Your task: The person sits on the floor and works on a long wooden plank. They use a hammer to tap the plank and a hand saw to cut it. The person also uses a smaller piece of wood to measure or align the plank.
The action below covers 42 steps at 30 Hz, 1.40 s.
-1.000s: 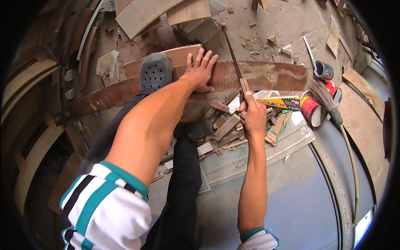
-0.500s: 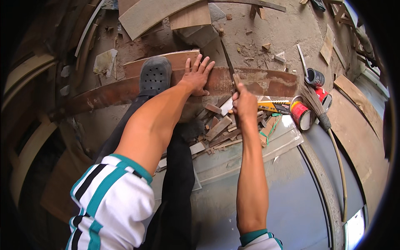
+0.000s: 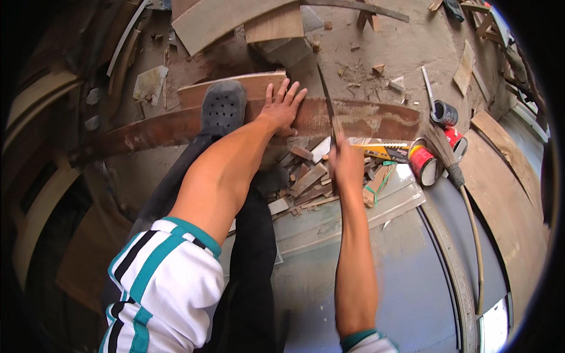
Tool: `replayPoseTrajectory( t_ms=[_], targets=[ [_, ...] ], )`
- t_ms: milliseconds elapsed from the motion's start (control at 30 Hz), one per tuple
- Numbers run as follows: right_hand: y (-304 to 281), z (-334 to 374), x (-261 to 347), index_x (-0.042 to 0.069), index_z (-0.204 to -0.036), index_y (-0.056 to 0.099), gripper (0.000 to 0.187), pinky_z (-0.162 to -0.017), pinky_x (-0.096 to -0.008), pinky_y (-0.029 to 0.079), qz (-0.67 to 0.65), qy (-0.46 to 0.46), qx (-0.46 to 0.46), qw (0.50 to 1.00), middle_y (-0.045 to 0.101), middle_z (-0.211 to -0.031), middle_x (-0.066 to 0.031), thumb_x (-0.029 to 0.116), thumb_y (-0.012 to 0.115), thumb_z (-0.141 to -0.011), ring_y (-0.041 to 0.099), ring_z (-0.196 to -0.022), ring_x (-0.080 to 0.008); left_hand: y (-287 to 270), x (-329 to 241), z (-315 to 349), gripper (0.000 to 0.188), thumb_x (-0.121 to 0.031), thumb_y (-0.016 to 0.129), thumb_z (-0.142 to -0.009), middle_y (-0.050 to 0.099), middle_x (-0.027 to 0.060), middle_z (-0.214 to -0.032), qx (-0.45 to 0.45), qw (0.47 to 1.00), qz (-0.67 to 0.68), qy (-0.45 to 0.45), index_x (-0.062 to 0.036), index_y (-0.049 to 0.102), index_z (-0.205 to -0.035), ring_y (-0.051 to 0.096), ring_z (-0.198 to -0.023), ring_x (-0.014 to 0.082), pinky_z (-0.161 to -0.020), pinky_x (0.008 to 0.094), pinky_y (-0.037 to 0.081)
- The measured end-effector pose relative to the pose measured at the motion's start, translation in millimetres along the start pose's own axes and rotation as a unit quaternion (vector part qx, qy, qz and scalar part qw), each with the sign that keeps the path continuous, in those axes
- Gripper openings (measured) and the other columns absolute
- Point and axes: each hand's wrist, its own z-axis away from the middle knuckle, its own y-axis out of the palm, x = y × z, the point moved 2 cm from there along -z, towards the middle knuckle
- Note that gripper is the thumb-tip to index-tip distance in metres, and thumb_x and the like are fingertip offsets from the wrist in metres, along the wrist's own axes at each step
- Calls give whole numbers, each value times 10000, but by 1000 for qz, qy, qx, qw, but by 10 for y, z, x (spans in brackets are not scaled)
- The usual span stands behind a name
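Observation:
A long reddish-brown plank [image 3: 374, 115] runs across the scene. My left hand [image 3: 282, 109] lies on it, fingers spread. To the left of that hand, my foot in a dark grey perforated clog [image 3: 223, 107] rests on the same plank. My right hand [image 3: 347, 160] is closed around the wooden handle of a handsaw, whose narrow dark blade [image 3: 325, 94] points away from me across the plank, right of my left hand. The contact between blade and wood is too thin to make out.
Several wood offcuts [image 3: 309, 179] are heaped just below the plank. Paint cans [image 3: 422, 163] and a brush broom [image 3: 447, 156] stand at the right. A yellow-and-black package [image 3: 382, 151] lies beside the offcuts. Glass sheets [image 3: 359, 217] are in the foreground; cut boards [image 3: 229, 23] lie behind.
My right hand and the handsaw have come back toward me along the stroke. My left hand and foot stay on the plank; the whole view has shifted slightly.

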Motion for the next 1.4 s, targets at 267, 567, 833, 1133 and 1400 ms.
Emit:
replayPoseTrajectory(
  t_ms=[267,567,833,1133,1400],
  targets=[
    [-309,479,244,80,-583,494,535,-402,-294,282,-133,87,-11,987,428,-477,-7,365,471,-1035,382,-391,-124,27,-76,75,1246,-492,833,-732,-30,107,-1690,11,1000,5,-5,-175,15,-1618,-113,-1547,348,-1186,637,-70],
    [-581,912,699,86,-619,520,544,-369,-284,250,-298,323,6,898,420,-476,8,433,474,-1034,356,-370,-114,41,-10,19,1268,-510,844,-704,-11,124,-1684,-14,1000,7,1,-166,29,-1612,-102,-1544,367,-1185,650,-44],
    [-219,-400,431,133,-698,501,428,-413,-275,263,-333,339,59,878,410,-514,27,385,457,-1041,350,-413,-110,79,-91,84,1279,-496,855,-700,-16,98,-1691,-10,1000,16,18,-183,22,-1618,-112,-1546,352,-1185,652,-52],
    [-659,697,640,71,-587,519,541,-371,-282,236,-310,328,-6,892,412,-462,-1,388,507,-1025,349,-364,-120,38,-40,-11,1289,-523,849,-697,-12,106,-1689,-30,1000,-9,0,-180,15,-1617,-104,-1547,354,-1183,653,-57],
    [-466,326,836,115,-652,494,492,-426,-303,280,-272,296,55,914,399,-505,16,418,469,-1040,356,-419,-122,32,-10,23,1288,-527,851,-687,7,103,-1688,-14,1000,16,4,-180,30,-1616,-100,-1548,347,-1188,646,-53]
  ],
)
